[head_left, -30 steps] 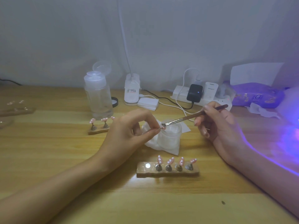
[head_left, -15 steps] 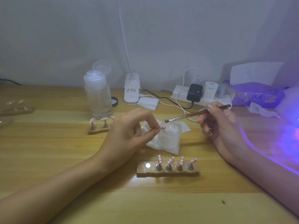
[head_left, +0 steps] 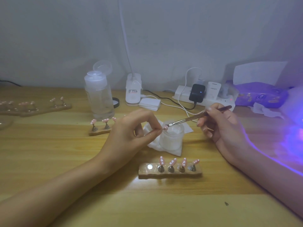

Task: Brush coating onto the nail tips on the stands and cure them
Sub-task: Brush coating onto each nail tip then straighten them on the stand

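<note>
Light: dim; I see violet glow from the right;
Glare: bright spot on near stand;
Focus: soft far left

Light wood table, grain showing, slight sheen. The front stand looks like rough-edged wood w/ shiny metal holders. The nail tips are glossy pink. The jar is frosted, matt (glass or plastic, can't tell), on crumpled white tissue. The brush has a metallic ferrule, the bottle is clear plastic
</note>
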Demonstrator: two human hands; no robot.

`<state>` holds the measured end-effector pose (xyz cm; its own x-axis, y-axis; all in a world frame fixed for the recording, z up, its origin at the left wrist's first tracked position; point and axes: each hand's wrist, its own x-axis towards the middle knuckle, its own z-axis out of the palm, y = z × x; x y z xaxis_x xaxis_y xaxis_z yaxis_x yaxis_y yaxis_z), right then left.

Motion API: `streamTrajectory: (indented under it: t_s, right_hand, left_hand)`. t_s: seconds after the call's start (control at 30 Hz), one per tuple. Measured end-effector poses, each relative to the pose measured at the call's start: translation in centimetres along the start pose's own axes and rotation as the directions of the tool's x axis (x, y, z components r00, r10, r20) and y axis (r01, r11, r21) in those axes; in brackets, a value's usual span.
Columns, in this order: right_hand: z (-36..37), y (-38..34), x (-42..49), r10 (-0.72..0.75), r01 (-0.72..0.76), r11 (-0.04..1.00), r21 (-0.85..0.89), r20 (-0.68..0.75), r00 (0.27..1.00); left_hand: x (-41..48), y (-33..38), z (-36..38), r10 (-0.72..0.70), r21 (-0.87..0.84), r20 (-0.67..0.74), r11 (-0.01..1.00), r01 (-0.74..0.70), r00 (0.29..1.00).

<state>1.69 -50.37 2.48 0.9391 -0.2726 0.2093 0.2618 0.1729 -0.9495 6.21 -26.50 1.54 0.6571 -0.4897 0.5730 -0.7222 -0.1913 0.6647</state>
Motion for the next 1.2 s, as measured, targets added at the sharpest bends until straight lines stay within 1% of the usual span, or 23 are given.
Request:
streamTrajectory:
  t_s: [0.07,0.17,0.2,0.33,0.4,0.47,0.53,0.6,0.67,0.73,0.77,0.83,0.9,0.97,1.03,1.1,1.2]
  right_hand:
    - [-0.16,-0.05,0.08,0.006,-0.005,1.0,0.027,-0.011,1.0]
    - [0.0,-0.07,-0.04,-0.018,0.018,1.0,0.005,0.06,0.998]
    - [0.06,-0.03,-0.05,-0.019,0.019,1.0,-0.013,0.06,0.998]
    - [-0.15,0.0,0.14,0.004,-0.004,1.0,0.0,-0.009,1.0]
    - [-0.12,-0.08,0.06,-0.005,0.005,1.0,0.016,0.035,0.999]
    - [0.08,-0.08,-0.05,-0.019,0.02,1.0,-0.009,0.073,0.997]
    - [0.1,-0.02,0.01,-0.01,0.011,1.0,-0.02,0.033,0.999]
    - [-0.11,-0.03,0.13,0.001,-0.001,1.0,0.007,-0.012,1.0]
    - [-0.17,-0.13,0.08,-0.004,0.003,0.999,0.033,0.014,1.0]
    - [0.02,-0.17,-0.06,-0.015,0.014,1.0,0.015,0.071,0.997]
    - [0.12,-0.15,-0.1,-0.015,0.016,1.0,-0.003,0.076,0.997]
    - [0.1,-0.09,-0.01,-0.004,0.005,1.0,-0.015,0.033,0.999]
    - [-0.08,-0.13,0.07,0.01,-0.01,1.0,0.012,-0.009,1.0]
    - [-0.09,-0.23,-0.02,0.01,-0.01,0.999,0.033,0.018,1.0]
    - [-0.01,-0.24,-0.12,-0.004,0.003,1.0,0.012,0.068,0.998]
    - [0.0,-0.17,-0.1,-0.002,0.002,1.0,-0.01,0.059,0.998]
    - [-0.16,-0.2,-0.05,0.003,-0.003,1.0,0.017,0.04,0.999]
  left_hand:
    - [0.03,-0.07,0.0,0.004,0.005,0.003,1.0,-0.004,1.0]
    - [0.06,-0.15,0.04,0.004,0.001,0.005,1.0,-0.004,1.0]
    - [0.06,-0.16,0.06,0.004,0.002,0.004,1.0,-0.004,1.0]
    - [0.11,-0.25,0.14,0.007,0.002,0.0,1.0,-0.007,1.0]
    - [0.11,-0.29,0.14,0.005,0.001,0.001,1.0,-0.005,1.0]
    - [0.08,-0.32,0.12,0.0,0.001,0.003,1.0,0.0,1.0]
    - [0.05,-0.3,0.08,-0.002,0.003,0.006,1.0,0.002,1.0]
    - [0.07,-0.27,0.07,-0.005,0.003,0.005,1.0,0.005,1.0]
    - [0.07,-0.22,0.08,-0.005,0.006,0.004,1.0,0.005,1.0]
    - [0.04,-0.16,0.08,-0.005,0.004,0.002,1.0,0.005,1.0]
    - [0.02,-0.13,0.06,-0.007,0.002,0.0,1.0,0.007,1.0]
    - [0.01,-0.09,0.05,-0.013,-0.001,-0.001,1.0,0.013,1.0]
    - [0.01,-0.12,0.05,-0.017,0.002,0.003,1.0,0.017,1.0]
    - [-0.01,-0.14,0.05,-0.016,0.005,0.008,1.0,0.016,1.0]
    - [-0.03,-0.11,0.03,-0.018,-0.001,0.01,1.0,0.018,1.0]
    - [-0.03,-0.08,0.01,-0.018,-0.003,0.009,1.0,0.018,1.0]
    - [-0.02,-0.08,0.03,-0.019,0.007,0.009,1.0,0.019,1.0]
